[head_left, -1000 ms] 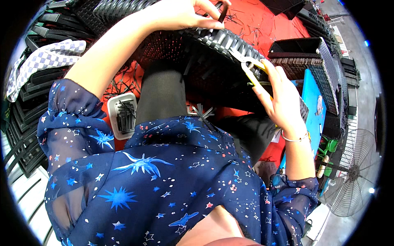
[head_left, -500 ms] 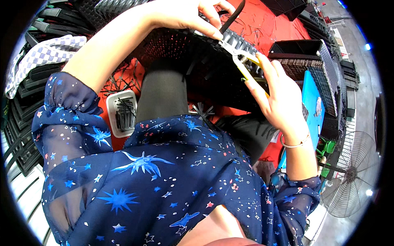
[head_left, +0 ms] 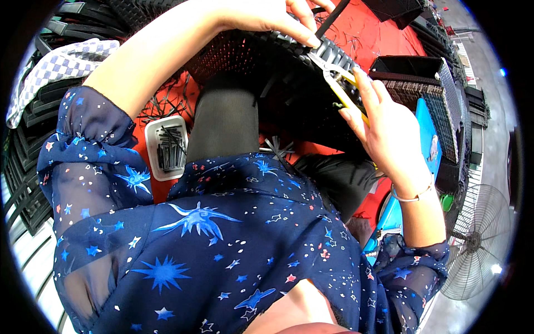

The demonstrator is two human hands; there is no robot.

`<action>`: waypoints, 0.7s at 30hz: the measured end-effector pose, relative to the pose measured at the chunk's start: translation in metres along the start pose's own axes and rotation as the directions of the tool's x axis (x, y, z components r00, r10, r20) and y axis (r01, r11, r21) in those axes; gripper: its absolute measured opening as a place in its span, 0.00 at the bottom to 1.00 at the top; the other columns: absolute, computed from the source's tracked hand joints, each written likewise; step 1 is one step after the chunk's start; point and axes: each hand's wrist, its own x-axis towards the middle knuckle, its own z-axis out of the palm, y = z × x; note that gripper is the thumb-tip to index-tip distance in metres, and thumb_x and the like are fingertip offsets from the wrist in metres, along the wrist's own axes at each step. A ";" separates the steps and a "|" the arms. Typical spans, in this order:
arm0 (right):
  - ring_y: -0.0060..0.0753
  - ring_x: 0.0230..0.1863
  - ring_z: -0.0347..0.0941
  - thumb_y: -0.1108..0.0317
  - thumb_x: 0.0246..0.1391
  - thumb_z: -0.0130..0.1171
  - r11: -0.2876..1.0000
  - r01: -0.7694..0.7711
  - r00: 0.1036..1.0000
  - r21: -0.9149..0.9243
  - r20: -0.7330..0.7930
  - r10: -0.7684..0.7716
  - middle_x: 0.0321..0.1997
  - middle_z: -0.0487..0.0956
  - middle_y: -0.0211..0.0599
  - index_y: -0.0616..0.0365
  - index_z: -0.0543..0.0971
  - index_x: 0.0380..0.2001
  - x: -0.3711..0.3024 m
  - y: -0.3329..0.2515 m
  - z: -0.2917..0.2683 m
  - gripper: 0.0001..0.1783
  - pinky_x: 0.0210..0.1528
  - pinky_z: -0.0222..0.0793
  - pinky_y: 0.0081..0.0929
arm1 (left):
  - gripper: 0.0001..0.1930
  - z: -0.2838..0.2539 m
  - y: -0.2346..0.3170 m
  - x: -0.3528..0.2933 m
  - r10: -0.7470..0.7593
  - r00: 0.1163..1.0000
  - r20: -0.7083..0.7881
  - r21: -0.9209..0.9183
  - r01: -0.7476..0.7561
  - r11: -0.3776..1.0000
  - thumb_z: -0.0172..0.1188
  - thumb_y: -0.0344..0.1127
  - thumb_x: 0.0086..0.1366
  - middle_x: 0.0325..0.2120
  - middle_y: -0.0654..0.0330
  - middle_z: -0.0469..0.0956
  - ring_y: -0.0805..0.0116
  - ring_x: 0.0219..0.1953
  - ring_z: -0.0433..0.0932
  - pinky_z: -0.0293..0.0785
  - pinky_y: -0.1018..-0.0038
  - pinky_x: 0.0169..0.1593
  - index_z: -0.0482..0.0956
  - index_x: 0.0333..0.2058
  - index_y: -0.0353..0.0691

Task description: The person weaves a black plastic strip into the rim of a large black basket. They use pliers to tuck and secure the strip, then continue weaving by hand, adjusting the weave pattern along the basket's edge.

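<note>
A large black woven piece [head_left: 300, 94], like plastic wicker, lies across my lap with its ribbed edge facing up. My left hand [head_left: 278, 16] reaches over its far side, thumb on the edge and fingers curled around a dark flat strip [head_left: 332, 18]. From the right, my right hand [head_left: 384, 119] grips yellow-handled pliers [head_left: 343, 93]. The pliers' silver jaws are parted and sit at the woven edge, just below my left thumb. The top of my left hand is cut off by the picture's edge.
A white tray [head_left: 149, 146] of short black strips stands by my left leg. Loose strips litter the red floor covering [head_left: 384, 30]. To the right are a woven box [head_left: 414, 86], a blue panel [head_left: 429, 131] and a fan [head_left: 473, 242]. Black frames and a checked cloth [head_left: 53, 69] lie left.
Both hands and the pliers have shifted slightly right in the picture, and the pliers sit a little lower relative to my left thumb. Both grips stay the same.
</note>
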 end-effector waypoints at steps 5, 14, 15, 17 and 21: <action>0.44 0.31 0.79 0.51 0.58 0.66 0.999 0.036 0.999 -0.001 -0.006 -0.036 0.42 0.77 0.44 0.65 0.69 0.65 -0.003 0.006 0.008 0.40 0.34 0.77 0.36 | 0.14 0.003 -0.009 0.003 0.090 0.995 -0.045 0.045 -0.088 0.995 0.73 0.47 0.59 0.63 0.44 0.72 0.51 0.61 0.74 0.67 0.64 0.63 0.91 0.35 0.42; 0.42 0.28 0.79 0.50 0.59 0.65 0.997 0.077 0.995 0.010 -0.071 -0.076 0.40 0.76 0.41 0.62 0.70 0.64 0.005 0.015 0.014 0.37 0.30 0.75 0.35 | 0.14 0.003 -0.004 0.004 0.064 0.997 -0.030 0.039 -0.063 0.997 0.73 0.46 0.59 0.63 0.44 0.72 0.50 0.63 0.72 0.65 0.63 0.65 0.91 0.34 0.41; 0.42 0.28 0.79 0.50 0.59 0.65 0.997 0.078 0.994 0.006 -0.077 -0.077 0.39 0.76 0.41 0.62 0.70 0.64 0.005 0.015 0.015 0.37 0.29 0.75 0.35 | 0.14 0.003 -0.004 0.004 0.067 0.997 -0.026 0.039 -0.066 0.997 0.73 0.46 0.59 0.63 0.44 0.72 0.50 0.63 0.72 0.65 0.63 0.65 0.91 0.34 0.41; 0.42 0.27 0.78 0.50 0.59 0.65 0.997 0.081 0.993 0.001 -0.090 -0.080 0.39 0.76 0.41 0.62 0.70 0.64 0.006 0.014 0.015 0.37 0.29 0.75 0.35 | 0.14 0.003 -0.004 0.005 0.069 0.997 -0.026 0.051 -0.068 0.996 0.73 0.46 0.59 0.63 0.44 0.72 0.50 0.64 0.72 0.65 0.63 0.65 0.91 0.34 0.41; 0.43 0.29 0.79 0.51 0.59 0.65 0.997 0.076 0.991 0.032 -0.110 -0.072 0.39 0.76 0.41 0.60 0.71 0.63 0.007 0.013 0.016 0.34 0.30 0.75 0.36 | 0.14 0.001 -0.002 0.003 -0.018 1.000 -0.008 0.003 0.018 1.000 0.73 0.46 0.59 0.64 0.43 0.71 0.51 0.63 0.73 0.65 0.63 0.65 0.91 0.33 0.41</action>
